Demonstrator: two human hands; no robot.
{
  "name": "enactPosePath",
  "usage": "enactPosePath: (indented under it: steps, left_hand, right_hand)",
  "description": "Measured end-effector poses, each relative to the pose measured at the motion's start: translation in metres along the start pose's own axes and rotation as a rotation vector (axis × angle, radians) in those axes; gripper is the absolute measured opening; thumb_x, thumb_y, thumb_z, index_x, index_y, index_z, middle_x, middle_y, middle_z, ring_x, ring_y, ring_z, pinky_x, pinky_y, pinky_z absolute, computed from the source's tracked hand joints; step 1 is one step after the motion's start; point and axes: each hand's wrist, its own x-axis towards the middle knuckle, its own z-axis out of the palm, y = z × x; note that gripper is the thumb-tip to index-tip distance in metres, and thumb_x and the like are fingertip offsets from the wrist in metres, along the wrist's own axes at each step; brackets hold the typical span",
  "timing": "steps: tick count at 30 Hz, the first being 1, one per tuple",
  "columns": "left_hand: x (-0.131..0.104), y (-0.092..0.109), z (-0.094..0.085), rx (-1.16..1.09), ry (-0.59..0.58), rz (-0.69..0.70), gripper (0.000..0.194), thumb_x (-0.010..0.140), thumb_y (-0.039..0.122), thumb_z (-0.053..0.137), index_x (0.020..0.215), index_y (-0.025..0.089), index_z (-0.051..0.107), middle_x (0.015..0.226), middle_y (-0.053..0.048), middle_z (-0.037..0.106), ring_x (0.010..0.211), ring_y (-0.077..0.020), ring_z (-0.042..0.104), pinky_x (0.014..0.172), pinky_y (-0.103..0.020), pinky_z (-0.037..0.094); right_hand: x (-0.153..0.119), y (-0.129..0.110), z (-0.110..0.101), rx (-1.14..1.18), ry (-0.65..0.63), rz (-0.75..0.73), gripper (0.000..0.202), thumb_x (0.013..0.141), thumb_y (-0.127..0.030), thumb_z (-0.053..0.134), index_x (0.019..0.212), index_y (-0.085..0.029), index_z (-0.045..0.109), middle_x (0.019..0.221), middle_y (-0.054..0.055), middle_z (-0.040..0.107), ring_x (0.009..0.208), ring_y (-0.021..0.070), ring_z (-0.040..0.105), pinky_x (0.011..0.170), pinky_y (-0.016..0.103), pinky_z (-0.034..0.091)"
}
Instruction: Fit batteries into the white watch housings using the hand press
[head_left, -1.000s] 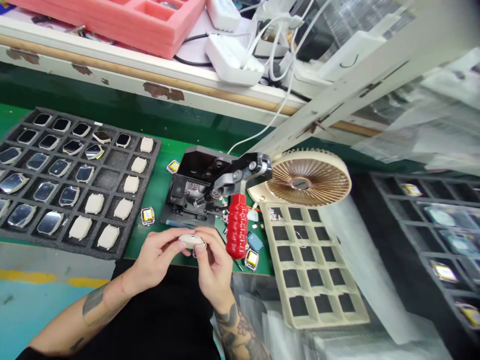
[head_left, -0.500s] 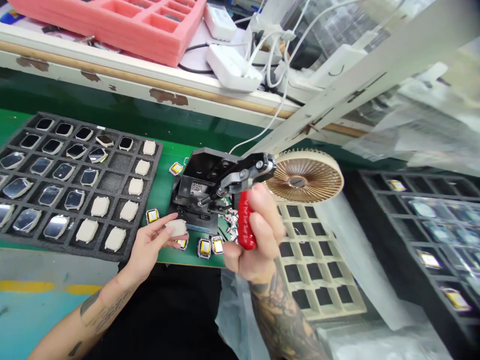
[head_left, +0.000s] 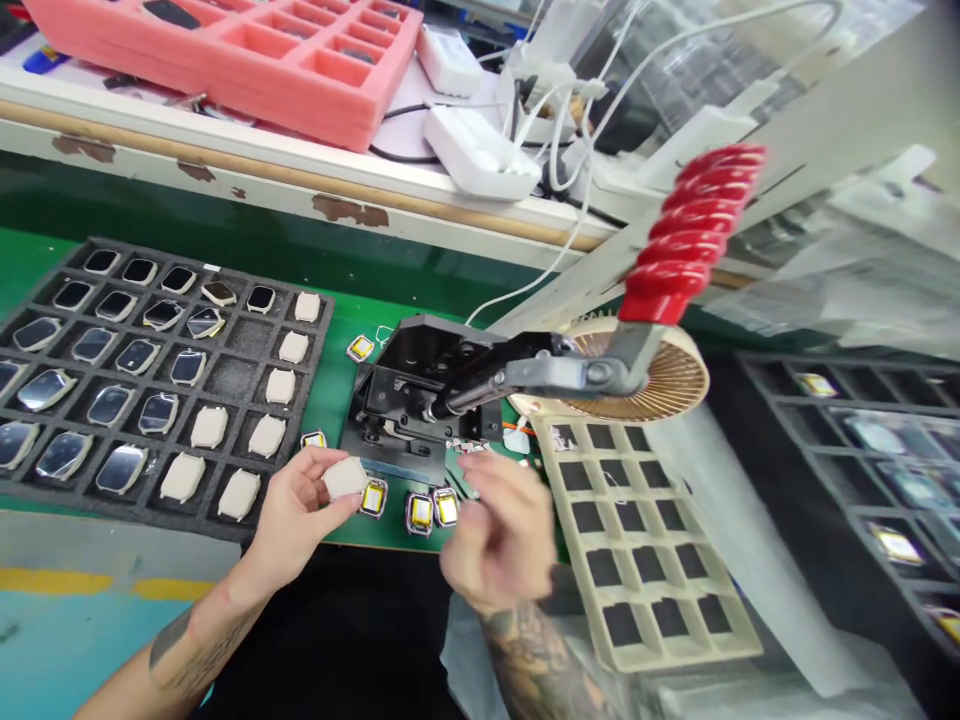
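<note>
My left hand point(head_left: 304, 510) grips a beige watch case point(head_left: 346, 480) by its edges, thumb below and fingers above, just in front of the black toggle press point(head_left: 405, 400). My right hand point(head_left: 501, 530) is blurred, with loosely bent fingers and the thumb apart. Nothing shows in it, and it is in the air at the front right of the press. The press's red lever handle point(head_left: 694, 235) stands raised, away from both hands. Several small watch modules with yellow and white faces point(head_left: 419, 512) lie on the green mat near the press.
At left, a grey foam tray point(head_left: 232, 378) holds several watches and beige cases. A cream compartment tray point(head_left: 622, 655) and a round fan point(head_left: 679, 375) are at right. Further right is a dark tray point(head_left: 832, 455). A pink foam tray point(head_left: 225, 65) and power strips point(head_left: 480, 150) occupy the shelf.
My right hand has let go of the red handle and come down. The handle has swung up and to the right. My left hand, still holding the watch case, has shifted slightly toward me.
</note>
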Motion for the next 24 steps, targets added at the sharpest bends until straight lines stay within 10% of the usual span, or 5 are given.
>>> enactPosePath:
  steps: [4,9,18,24]
  left_hand:
    - [-0.003,0.004,-0.006,0.454,-0.020,0.294,0.035,0.097,0.026,0.083,0.132,0.025,0.079,0.136,-0.012,0.075,0.124,-0.0288,0.073,0.107,-0.040,0.061]
    - [-0.001,0.006,-0.003,0.710,-0.031,0.516,0.042,0.102,0.023,0.077,0.144,0.027,0.075,0.128,-0.011,0.073,0.115,-0.0269,0.074,0.107,-0.042,0.061]
    - [0.008,-0.006,0.011,1.208,0.023,0.634,0.043,0.112,0.020,0.058,0.154,0.025,0.064,0.144,-0.012,0.073,0.114,-0.0257,0.079,0.096,-0.037,0.067]
    - [0.043,0.004,0.055,1.582,-0.206,0.464,0.037,0.107,0.009,0.056,0.138,0.020,0.072,0.134,-0.016,0.075,0.088,-0.0267,0.081,0.074,-0.038,0.066]
  right_hand:
    - [-0.066,0.014,0.019,-0.152,-0.384,0.131,0.063,0.103,-0.004,0.050,0.162,-0.025,0.053,0.144,0.017,0.069,0.136,0.0337,0.067,0.109,0.058,0.062]
    - [-0.063,0.040,0.049,-0.300,-0.644,0.238,0.059,0.100,-0.003,0.044,0.155,-0.018,0.060,0.141,0.021,0.069,0.135,0.0381,0.064,0.114,0.065,0.056]
    - [-0.068,0.023,0.022,-0.052,-0.452,0.408,0.050,0.111,-0.011,0.046,0.156,-0.027,0.060,0.144,0.013,0.069,0.137,0.0275,0.065,0.117,0.052,0.059]
    - [-0.085,0.010,-0.017,-0.024,-0.331,0.343,0.064,0.106,-0.002,0.051,0.165,-0.029,0.052,0.155,0.012,0.065,0.147,0.0274,0.061,0.121,0.054,0.058]
